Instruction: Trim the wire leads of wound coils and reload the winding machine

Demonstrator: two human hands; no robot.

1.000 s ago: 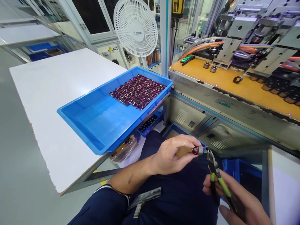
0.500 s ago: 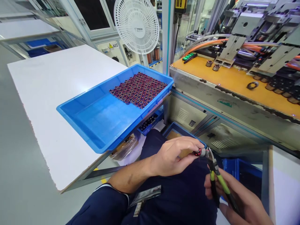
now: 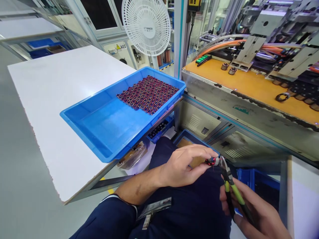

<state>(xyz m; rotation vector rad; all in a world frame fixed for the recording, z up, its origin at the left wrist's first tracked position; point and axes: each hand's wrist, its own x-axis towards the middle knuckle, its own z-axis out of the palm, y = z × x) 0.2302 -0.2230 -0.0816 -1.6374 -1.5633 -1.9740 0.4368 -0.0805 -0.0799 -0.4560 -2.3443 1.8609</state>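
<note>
Between the thumb and fingers of my left hand [image 3: 185, 165] is a small round motor stator [image 3: 211, 161], its near end red and black and its side grey. My right hand [image 3: 256, 205] is wrapped round the green and black handles of a pair of cutting pliers [image 3: 234, 189]. The jaws of the pliers are at the stator's right side; whether they touch it I cannot tell. Both hands are above my dark-clothed lap. A blue tray [image 3: 99, 124] on the white table holds many similar small parts [image 3: 151, 94], packed together at its far right end.
The white table [image 3: 50, 93] spreads out on the left, with a white fan [image 3: 147, 28] behind it. To the right is a machine with an orange worktop [image 3: 251, 83] bearing several cylindrical parts and a dark ring [image 3: 282, 97]. Blue bins [image 3: 265, 179] stand low beside my right hand.
The pliers and my right hand have shifted very slightly right. My left hand keeps the stator in nearly the same place. The view has turned a little.
</note>
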